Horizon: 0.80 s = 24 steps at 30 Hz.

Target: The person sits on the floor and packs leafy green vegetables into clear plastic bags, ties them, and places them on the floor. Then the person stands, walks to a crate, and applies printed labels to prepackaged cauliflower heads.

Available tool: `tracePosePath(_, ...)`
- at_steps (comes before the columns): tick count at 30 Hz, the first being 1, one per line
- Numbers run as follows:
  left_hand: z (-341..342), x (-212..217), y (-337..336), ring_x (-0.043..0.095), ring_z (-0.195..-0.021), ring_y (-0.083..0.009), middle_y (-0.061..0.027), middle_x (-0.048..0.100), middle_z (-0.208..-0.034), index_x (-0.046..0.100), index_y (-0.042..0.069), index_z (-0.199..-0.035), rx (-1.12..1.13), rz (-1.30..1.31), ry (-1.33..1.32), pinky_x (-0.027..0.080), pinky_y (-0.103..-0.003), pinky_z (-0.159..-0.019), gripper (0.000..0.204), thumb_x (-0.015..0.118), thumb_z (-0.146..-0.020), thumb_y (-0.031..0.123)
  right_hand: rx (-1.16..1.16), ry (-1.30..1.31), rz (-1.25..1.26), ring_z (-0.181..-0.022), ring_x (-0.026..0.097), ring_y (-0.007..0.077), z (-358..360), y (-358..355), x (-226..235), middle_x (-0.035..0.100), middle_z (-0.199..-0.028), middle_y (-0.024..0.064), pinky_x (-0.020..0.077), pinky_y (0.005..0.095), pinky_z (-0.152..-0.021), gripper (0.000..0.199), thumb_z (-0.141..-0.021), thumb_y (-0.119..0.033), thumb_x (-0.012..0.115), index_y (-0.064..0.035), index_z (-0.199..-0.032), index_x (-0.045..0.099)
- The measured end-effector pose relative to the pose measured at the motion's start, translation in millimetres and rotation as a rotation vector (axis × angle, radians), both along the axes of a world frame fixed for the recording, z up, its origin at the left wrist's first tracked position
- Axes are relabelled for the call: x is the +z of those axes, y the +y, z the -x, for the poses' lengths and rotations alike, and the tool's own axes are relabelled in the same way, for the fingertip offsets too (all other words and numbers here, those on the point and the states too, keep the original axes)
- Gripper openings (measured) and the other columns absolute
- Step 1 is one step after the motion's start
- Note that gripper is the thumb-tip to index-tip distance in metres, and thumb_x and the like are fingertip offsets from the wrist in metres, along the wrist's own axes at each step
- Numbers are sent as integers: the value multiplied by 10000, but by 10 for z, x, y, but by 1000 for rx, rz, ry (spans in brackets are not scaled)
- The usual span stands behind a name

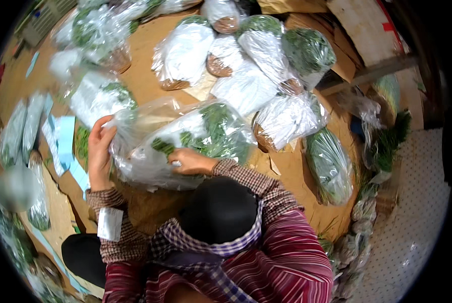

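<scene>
We have a broad brown work surface spreading under and beyond both hands, and a pale dotted surface well off to the right of the right hand. Beyond the right hand lies a group of silvery-white bagged bundles, packed close together, some with brown ends and some with greens showing through. Nearer, between the hands and reaching past the right one, we have the large clear plastic bag; feathery greens fill its far right part, and its loose film bunches toward the left hand. Well to the right of the right hand is a bagged bundle of long greens. Just beyond the left hand sits a white-and-green bagged bundle, and farther to its left lie two long slim bags, side by side. The left hand is nearly closed, thumb and fingers bent onto the film at the bag's left edge, which it has hold of. The right hand is half curled over the middle of the bag, its fingertips by a leafy sprig; we cannot tell whether it grips the sprig or only touches it. Light blue paper lies left of the left hand, and a white label shows on the sleeve below that hand.
</scene>
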<state>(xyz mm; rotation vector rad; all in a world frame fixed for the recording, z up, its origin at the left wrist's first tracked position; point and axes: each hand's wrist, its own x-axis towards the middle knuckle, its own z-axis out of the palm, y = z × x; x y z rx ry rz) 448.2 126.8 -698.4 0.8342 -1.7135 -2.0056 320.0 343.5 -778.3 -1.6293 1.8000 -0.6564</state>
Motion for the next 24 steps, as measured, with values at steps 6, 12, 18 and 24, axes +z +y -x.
tracePosePath(6,-283,-139,-270,432,-1002,-231,-126,417,-1171,388,78,-1212,340,-87,-452,348,-353,-809,653,464,-753,537,-1349,-395,687,-827,516,159,1011,881,649,553,-947,99,414,270,-742,283,-739,-110,589,6,-985,511)
tracePosePath(12,-62,-147,45,543,-842,-180,-104,541,-1008,464,20,-1097,76,-313,-262,442,-296,-684,458,563,-772,327,-2103,45,-139,-1104,341,417,2307,2372,-263,330,-1157,358,269,403,-952,1101,-512,-411,751,130,-1239,126)
tracePosePath(18,-31,-28,-16,562,-736,-177,-90,583,-864,529,-30,-950,174,-303,-84,454,-288,-679,228,523,-730,28,-2010,-71,182,-635,561,293,2865,3032,-765,572,-689,174,452,365,-610,345,-612,-259,592,59,-739,552)
tracePosePath(24,-30,49,13,538,-644,-155,-71,535,-769,500,-2,-896,251,-281,-143,452,-268,-597,194,487,-703,11,-1594,-1200,682,-576,514,168,2782,3437,-564,498,-611,-4,451,292,-563,74,-660,-11,467,-74,-629,444)
